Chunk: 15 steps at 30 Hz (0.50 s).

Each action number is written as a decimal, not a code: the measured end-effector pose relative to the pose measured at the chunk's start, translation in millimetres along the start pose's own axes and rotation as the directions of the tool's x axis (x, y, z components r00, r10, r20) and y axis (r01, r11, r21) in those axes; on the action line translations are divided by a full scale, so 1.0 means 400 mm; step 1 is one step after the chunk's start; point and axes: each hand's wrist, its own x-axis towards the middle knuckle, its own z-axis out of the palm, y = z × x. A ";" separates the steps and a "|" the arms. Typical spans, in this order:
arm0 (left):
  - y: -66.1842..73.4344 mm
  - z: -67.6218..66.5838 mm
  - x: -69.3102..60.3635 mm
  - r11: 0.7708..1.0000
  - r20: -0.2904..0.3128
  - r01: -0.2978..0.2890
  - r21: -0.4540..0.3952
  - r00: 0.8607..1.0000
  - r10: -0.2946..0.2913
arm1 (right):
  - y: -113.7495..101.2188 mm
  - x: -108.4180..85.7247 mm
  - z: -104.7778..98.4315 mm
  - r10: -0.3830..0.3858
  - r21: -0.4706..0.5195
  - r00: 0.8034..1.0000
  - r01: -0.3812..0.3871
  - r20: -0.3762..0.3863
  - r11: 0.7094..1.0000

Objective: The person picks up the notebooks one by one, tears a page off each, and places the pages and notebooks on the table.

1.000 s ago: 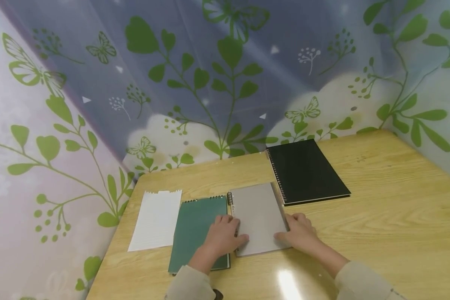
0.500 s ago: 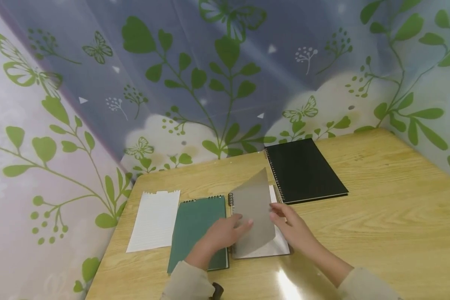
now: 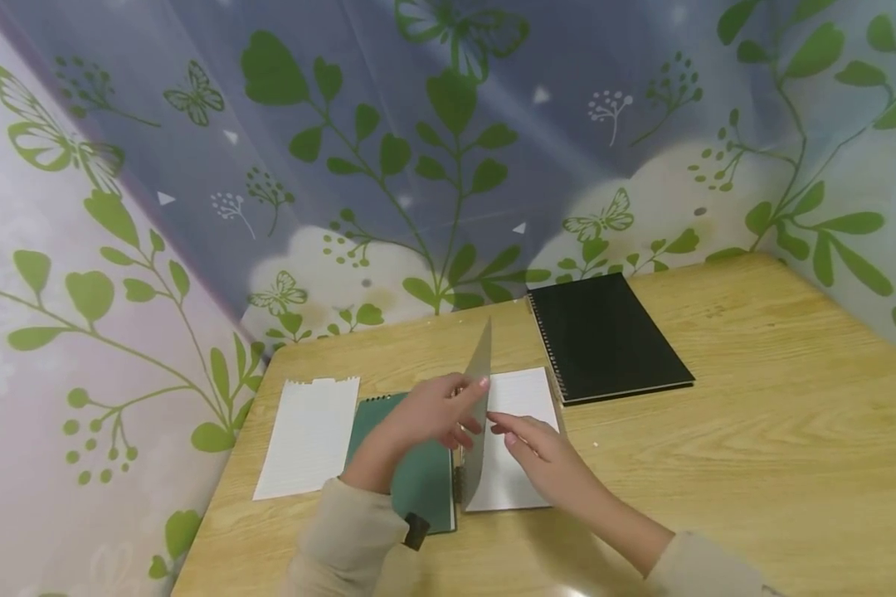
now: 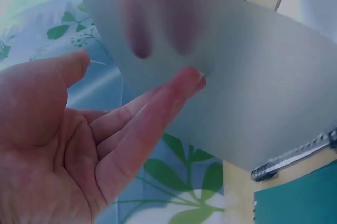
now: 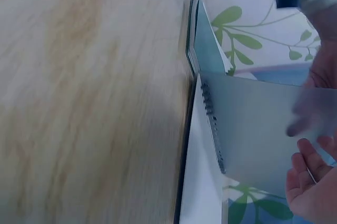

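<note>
A spiral notebook (image 3: 518, 464) lies on the table with white lined pages showing. Its translucent grey cover (image 3: 479, 439) stands nearly upright from the coil on the left side. My left hand (image 3: 426, 410) is on the cover's left, fingers extended; in the left wrist view a fingertip (image 4: 192, 77) meets the sheet while the thumb stays apart. From the other side my right hand (image 3: 548, 464) has extended fingers at the cover, over the white page. Its fingers show as dark shapes through the sheet. Under my left forearm is a green spiral notebook (image 3: 426, 489), partly hidden.
A loose white lined sheet (image 3: 306, 439) with a torn top edge lies at the left. Behind and right of the open notebook rests a large black spiral notebook (image 3: 608, 340). A patterned curtain (image 3: 388, 207) borders the wooden table (image 3: 754, 431).
The grey cover has risen from lying flat to nearly upright, swinging leftward and uncovering the white page. Both hands have followed it, the left moving up and the right moving left.
</note>
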 end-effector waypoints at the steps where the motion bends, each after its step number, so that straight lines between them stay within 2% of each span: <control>1: 0.005 -0.007 0.000 1.000 -0.005 0.005 0.009 1.000 -0.005 | -0.002 -0.001 0.005 -0.005 -0.012 1.000 0.005 0.005 1.000; 5: 0.011 -0.034 0.002 0.998 -0.031 0.047 0.047 0.998 -0.046 | -0.004 -0.005 0.027 -0.049 -0.052 0.998 0.051 0.041 0.997; 9: 0.007 -0.054 0.003 0.995 -0.043 0.060 0.085 0.997 -0.057 | -0.007 -0.009 0.044 -0.085 -0.059 0.993 0.090 0.080 0.994; 15: 0.002 -0.072 -0.009 0.994 -0.079 0.068 0.089 0.995 -0.061 | -0.004 -0.007 0.051 -0.073 -0.048 0.992 0.079 0.106 0.996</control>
